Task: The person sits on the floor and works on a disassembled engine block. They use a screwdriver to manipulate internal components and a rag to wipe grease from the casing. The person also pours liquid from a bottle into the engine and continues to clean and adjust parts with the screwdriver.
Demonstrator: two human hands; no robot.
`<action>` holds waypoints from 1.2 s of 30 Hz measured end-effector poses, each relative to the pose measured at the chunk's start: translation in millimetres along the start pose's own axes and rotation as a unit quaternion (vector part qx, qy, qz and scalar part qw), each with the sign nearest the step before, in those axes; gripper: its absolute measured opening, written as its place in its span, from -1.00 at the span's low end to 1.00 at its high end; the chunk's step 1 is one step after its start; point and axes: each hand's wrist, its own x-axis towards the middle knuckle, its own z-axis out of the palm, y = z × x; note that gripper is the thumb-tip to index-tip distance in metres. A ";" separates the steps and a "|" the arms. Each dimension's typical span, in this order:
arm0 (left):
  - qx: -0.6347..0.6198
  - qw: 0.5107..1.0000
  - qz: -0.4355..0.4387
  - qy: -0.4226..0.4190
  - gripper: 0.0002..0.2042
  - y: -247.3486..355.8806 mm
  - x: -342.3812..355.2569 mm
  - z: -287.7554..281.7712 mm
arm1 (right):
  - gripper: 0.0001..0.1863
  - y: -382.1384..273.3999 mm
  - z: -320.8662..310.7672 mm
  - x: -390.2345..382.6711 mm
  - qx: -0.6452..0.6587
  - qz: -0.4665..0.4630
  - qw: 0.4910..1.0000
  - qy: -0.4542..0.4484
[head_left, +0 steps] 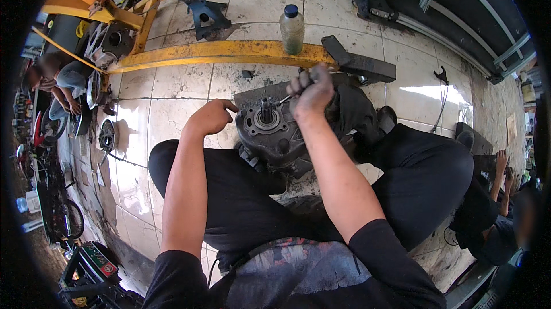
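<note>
A dark, greasy gearbox housing (281,143) rests on the floor between my legs. From a ringed bearing seat on its top rises a splined shaft (266,111). My right hand (313,92) is closed in a fist at the housing's far right, round a thin metal rod-like tool (283,101). The tool's tip points left at the splined shaft; its grip is hidden in my fingers. At the housing's left edge, my left hand (209,118) is bent at the wrist, its index finger stretched toward the casting. Nothing shows in it.
A yellow steel frame (218,53) crosses beyond the housing, with a capped plastic bottle (292,30) beside it. Behind stands a dark metal stand (202,15). A cable with a forked end (441,88) lies at right. Other people sit at far left and lower right.
</note>
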 end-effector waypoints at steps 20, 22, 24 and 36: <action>0.033 0.999 0.015 -0.006 -0.57 -5.9 13.0 -2.5 | -0.60 18.0 10.5 -11.2 -0.152 -0.069 0.981 -0.103; 0.037 0.999 0.019 0.004 -0.56 3.0 14.3 -4.9 | -0.60 10.4 9.4 -1.8 -0.112 -0.072 0.989 -0.070; 0.035 0.999 0.020 0.005 -0.56 7.4 12.3 -4.0 | -0.60 -21.9 11.2 13.0 -0.067 -0.075 0.993 -0.065; -0.004 0.999 -0.028 -0.017 -0.65 4.9 13.1 -1.7 | -0.58 -8.8 11.0 10.2 -0.122 -0.110 0.975 -0.148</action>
